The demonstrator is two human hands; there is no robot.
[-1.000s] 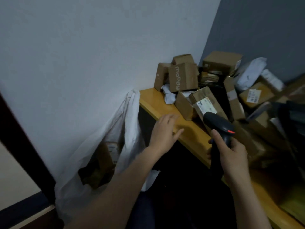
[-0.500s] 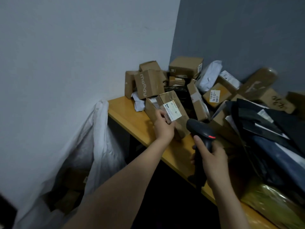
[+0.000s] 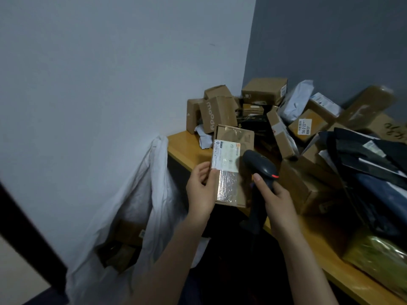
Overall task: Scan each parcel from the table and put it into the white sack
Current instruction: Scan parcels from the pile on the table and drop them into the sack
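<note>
My left hand (image 3: 201, 190) grips a flat brown cardboard parcel (image 3: 233, 183) by its left edge, thumb on the taped face, holding it upright above the table's front edge with its white label facing me. My right hand (image 3: 276, 199) grips the handle of a black barcode scanner (image 3: 258, 166), whose head points at the label from the right. The white sack (image 3: 141, 208) hangs open to the left of the table, with several brown boxes inside.
The wooden table (image 3: 185, 148) stands in a corner and carries a pile of brown boxes (image 3: 220, 114), white mailers (image 3: 296, 102) and black bags (image 3: 374, 164). A yellow-green packet (image 3: 381, 254) lies at its near right end. A dark door frame runs down the far left.
My left hand took the labelled box from the pile, lifted it toward me and turned its label up. The scanner in my right hand rose to face the label.
</note>
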